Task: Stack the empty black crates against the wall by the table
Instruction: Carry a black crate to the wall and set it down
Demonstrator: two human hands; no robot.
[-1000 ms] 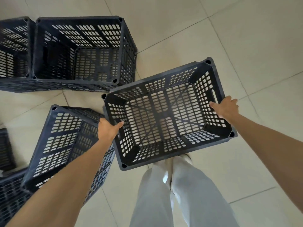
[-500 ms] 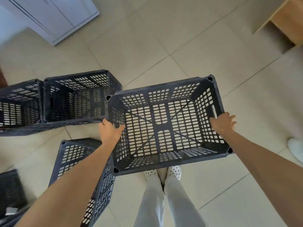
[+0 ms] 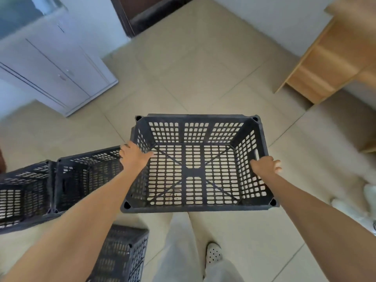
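Above beige floor tiles (image 3: 193, 64), both hands' grip holds the crate (image 3: 195, 127) mouth-up, long axis left-right.

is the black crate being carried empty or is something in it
Empty. The black slotted plastic crate, held by the left hand and right hand, shows only beige floor tiles through its bottom slots.

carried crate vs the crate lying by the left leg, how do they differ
The carried crate is held off the floor, level and open side up, with the left hand and right hand gripping opposite rims. The crate by the left leg rests on the floor, tipped so a slotted side faces up, and nobody touches it. It is also partly hidden behind the left arm. Both are black, slotted plastic crates.
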